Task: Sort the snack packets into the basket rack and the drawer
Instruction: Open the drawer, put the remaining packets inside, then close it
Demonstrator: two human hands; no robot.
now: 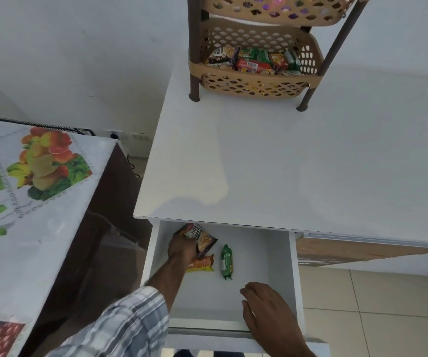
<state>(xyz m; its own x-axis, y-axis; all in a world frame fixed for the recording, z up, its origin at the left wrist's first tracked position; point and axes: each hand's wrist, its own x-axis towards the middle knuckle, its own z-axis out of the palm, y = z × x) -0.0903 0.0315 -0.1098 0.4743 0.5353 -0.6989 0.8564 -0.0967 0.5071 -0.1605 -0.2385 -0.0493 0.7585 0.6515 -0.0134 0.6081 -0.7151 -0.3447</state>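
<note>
Reaching into the open drawer (267,253), the left hand (182,249) is gripping a salted-peanuts packet (203,238) at the back left, while the right hand (267,307) is hovering near the front with fingers relaxed, holding nothing. The packet is likely handling as light, crinkly and slippery, so pinching its sealed edge is probably suiting it best.

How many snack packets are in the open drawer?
3: a peanut packet in the left hand, an orange packet partly under it, a green packet beside them. The hand may hide more.
</note>
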